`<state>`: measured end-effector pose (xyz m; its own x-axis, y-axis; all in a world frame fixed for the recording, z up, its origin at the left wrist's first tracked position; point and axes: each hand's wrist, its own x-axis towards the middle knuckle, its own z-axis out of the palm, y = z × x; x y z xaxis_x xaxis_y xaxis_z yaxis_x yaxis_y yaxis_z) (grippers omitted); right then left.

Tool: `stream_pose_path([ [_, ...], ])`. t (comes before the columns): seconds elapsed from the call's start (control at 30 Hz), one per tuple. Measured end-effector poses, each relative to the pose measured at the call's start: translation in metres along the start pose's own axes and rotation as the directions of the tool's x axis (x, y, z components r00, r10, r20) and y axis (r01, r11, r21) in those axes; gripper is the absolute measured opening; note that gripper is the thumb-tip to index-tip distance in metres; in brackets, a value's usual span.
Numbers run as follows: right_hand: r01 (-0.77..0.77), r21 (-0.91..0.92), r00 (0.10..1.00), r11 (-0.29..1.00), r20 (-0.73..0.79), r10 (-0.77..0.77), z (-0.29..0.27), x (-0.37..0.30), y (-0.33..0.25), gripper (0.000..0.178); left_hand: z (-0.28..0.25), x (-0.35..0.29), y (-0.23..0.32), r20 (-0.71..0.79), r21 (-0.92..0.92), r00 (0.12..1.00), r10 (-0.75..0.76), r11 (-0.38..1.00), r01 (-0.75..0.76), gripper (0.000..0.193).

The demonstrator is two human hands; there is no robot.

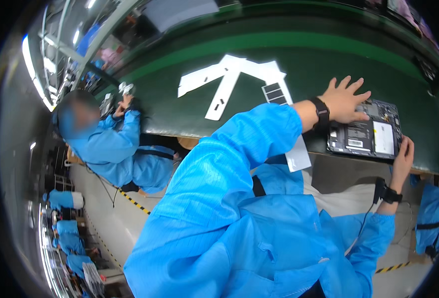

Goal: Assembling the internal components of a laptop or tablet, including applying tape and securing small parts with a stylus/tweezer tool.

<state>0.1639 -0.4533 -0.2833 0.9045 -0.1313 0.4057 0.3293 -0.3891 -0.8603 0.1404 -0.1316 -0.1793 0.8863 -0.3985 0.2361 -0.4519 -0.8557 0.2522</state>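
Note:
An opened tablet (351, 134) lies at the table's front edge on the right, with its dark battery, a white rectangular patch and circuit boards exposed. My left hand (346, 102) reaches over its upper left part, fingers spread wide and holding nothing; the thumb is close to the boards. At the tablet's lower right corner, my right hand (403, 156) grips the edge between its fingers. Both my wrists wear black bands. Left of the tablet, white backing strips (224, 92) carry small black pieces, and one sheet bears larger black rectangles (275, 93).
The green table (165, 116) runs across the view. One white strip (298, 156) hangs over its front edge. To my left a co-worker (105, 144) in blue handles small parts at the same table. Other blue-clad people (68, 226) sit farther off, lower left.

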Motion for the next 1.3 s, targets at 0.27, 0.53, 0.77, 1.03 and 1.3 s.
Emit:
stream_pose_path([
  [0.27, 0.025, -0.085, 0.999, 0.996, 0.043, -0.021, -0.017, 0.015, 0.023, 0.033, 0.024, -0.066, 0.035, 0.192, -0.88, 0.787, -0.586, 0.254, 0.403, 0.083],
  [0.53, -0.076, 0.101, 0.997, 0.992, -0.015, 0.078, 0.018, -0.004, 0.001, 0.014, -0.003, -0.015, -0.006, 0.357, -0.932, 0.675, -0.646, -0.203, 0.299, 0.051],
  [0.77, -0.141, 0.306, 0.99, 0.942, 0.05, 0.132, 0.076, 0.004, -0.071, 0.012, -0.073, 0.018, -0.087, 0.292, -0.953, 0.867, -0.405, -0.196, 0.229, 0.037],
  [1.03, -0.054, 0.225, 0.975, 0.973, 0.221, 0.003, 0.066, 0.034, -0.07, 0.02, -0.128, 0.006, -0.299, 0.135, -0.987, 0.831, -0.54, -0.142, 0.068, 0.032],
  [1.3, -0.155, 0.141, 0.969, 0.978, 0.215, 0.123, 0.054, 0.017, -0.078, 0.024, -0.109, -0.044, -0.477, 0.179, -0.983, 0.625, -0.76, -0.12, 0.136, 0.035],
])
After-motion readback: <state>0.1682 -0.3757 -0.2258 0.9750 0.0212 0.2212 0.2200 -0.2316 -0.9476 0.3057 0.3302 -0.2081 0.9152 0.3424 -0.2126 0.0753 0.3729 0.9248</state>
